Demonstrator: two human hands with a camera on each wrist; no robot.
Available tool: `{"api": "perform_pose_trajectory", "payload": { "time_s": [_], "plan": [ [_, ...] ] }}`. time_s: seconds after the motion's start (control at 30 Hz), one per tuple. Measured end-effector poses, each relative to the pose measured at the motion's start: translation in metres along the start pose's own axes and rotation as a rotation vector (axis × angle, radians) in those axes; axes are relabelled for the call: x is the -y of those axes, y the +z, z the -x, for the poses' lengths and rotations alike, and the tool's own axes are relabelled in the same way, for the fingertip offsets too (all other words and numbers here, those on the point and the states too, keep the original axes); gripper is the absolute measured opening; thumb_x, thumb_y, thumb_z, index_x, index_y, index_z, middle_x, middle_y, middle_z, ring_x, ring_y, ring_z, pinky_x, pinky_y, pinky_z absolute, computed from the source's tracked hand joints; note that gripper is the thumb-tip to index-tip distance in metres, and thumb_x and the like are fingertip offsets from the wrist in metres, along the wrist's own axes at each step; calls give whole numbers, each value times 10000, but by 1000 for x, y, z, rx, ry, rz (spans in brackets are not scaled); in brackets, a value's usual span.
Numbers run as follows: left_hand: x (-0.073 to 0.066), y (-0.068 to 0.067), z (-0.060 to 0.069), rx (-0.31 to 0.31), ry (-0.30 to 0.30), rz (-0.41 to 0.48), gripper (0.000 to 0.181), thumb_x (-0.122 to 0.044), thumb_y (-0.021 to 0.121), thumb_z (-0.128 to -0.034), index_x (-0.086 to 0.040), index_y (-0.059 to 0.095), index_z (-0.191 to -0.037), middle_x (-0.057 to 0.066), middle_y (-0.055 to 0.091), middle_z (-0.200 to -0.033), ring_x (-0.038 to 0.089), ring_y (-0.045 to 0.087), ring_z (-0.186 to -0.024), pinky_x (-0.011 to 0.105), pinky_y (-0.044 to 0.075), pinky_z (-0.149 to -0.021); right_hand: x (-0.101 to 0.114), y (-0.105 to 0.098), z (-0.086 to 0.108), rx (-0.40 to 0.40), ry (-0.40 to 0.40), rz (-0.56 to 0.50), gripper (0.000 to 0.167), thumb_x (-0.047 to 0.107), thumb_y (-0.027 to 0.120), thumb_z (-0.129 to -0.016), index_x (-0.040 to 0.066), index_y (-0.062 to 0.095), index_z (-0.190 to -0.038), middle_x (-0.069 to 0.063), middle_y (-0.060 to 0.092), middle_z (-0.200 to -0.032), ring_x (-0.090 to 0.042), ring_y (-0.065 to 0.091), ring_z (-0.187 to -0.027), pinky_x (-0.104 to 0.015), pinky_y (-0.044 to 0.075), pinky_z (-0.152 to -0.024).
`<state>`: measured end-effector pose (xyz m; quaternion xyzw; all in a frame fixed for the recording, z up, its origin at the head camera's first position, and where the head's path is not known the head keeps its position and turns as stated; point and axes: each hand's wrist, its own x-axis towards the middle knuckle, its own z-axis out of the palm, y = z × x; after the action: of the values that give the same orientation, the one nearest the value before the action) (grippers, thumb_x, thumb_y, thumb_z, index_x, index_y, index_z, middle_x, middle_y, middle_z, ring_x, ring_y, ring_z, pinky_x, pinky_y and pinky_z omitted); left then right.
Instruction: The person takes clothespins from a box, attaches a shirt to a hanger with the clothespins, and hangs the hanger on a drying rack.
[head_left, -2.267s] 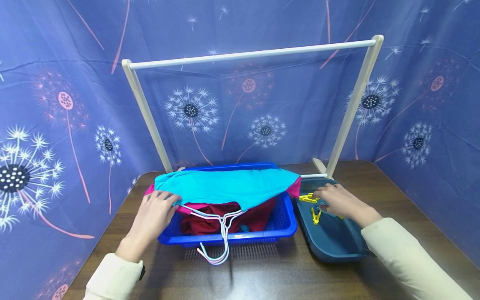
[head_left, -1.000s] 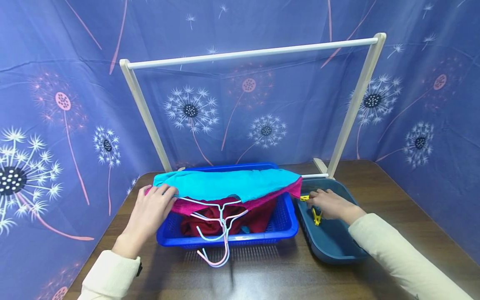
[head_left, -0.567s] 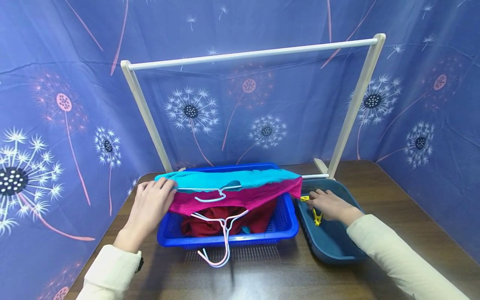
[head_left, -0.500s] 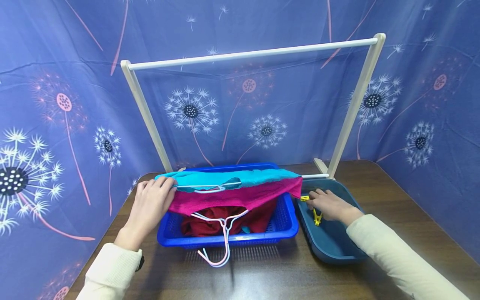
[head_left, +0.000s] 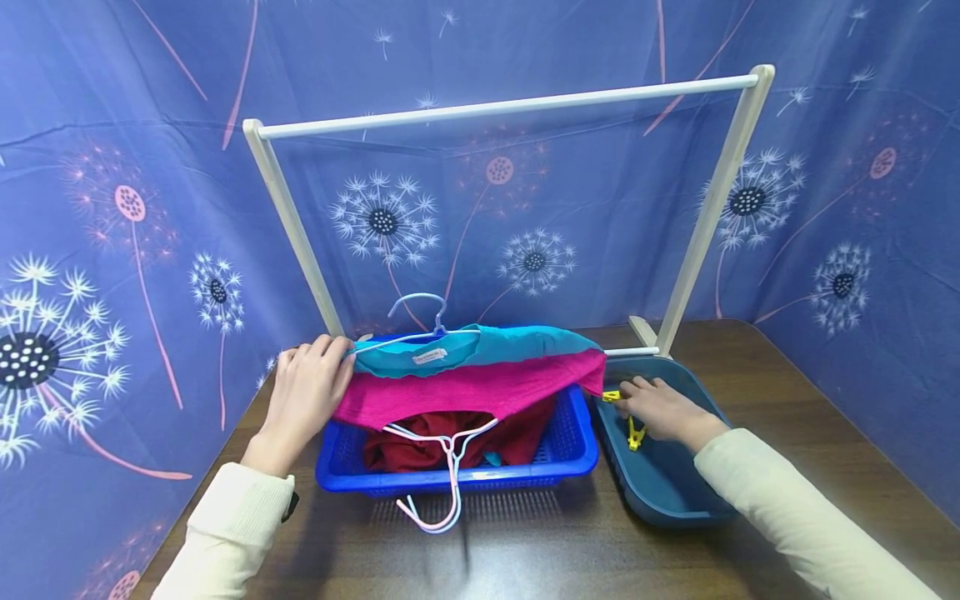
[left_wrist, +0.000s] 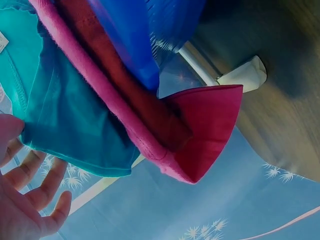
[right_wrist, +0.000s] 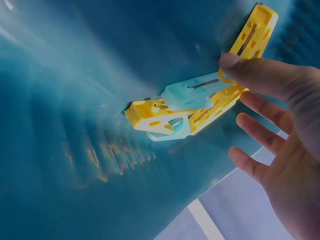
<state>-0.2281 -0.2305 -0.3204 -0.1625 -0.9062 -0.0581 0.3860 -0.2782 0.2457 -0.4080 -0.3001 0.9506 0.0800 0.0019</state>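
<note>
Head view: the left hand (head_left: pixel 303 392) pinches the teal shirt (head_left: pixel 525 340) at one shoulder, above the blue basket (head_left: pixel 517 475); its hanger (head_left: pixel 441 317) points hook-up. Left wrist view: the shirt drapes limp, so expect a light, soft load; grasp shirt and hanger together. Right wrist view: the right hand (right_wrist: pixel 292 165) touches a yellow clip (right_wrist: pixel 256 32) with its thumb; cannot tell whether it pinches. Expect stiff springing; squeeze the handle ends

The wood-grain table (head_left: pixel 525 554) carries a blue basket (head_left: pixel 540 474) in the middle, a dark tray (head_left: pixel 667 487) just to its right, and a pale rack (head_left: pixel 716 208) at the far side.
</note>
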Motion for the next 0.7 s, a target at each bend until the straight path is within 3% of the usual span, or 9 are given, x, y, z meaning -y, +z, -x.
{"api": "perform_pose_trajectory", "payload": {
  "time_s": [0.27, 0.43, 0.7],
  "plan": [
    [1, 3, -3, 2, -39, 11, 101, -179, 584, -871, -94, 600, -922, 94, 611, -834, 347, 577, -724, 476, 348, -712, -3, -6, 3, -14, -29, -5, 325, 103, 812, -642, 161, 704, -943, -45, 597, -925, -242, 533, -884, -503, 464, -774],
    [0, 4, -4, 19, -79, 11, 116, -195, 569, -880, -92, 597, -927, 105, 611, -845, 366, 580, -734, 488, 348, -706, -1, -15, 7, -23, -34, -41, 296, 97, 823, -613, 174, 691, -867, -35, 602, -911, -228, 523, -862, -518, 453, -769],
    [0, 5, -5, 32, -121, 37, 132, -205, 557, -894, -86, 604, -923, 116, 614, -850, 370, 583, -735, 513, 353, -725, 3, -25, 10, 0, -28, -95, 312, 58, 802, -608, 153, 660, -869, 20, 576, -859, -195, 506, -829, -496, 442, -760]
  ]
}}
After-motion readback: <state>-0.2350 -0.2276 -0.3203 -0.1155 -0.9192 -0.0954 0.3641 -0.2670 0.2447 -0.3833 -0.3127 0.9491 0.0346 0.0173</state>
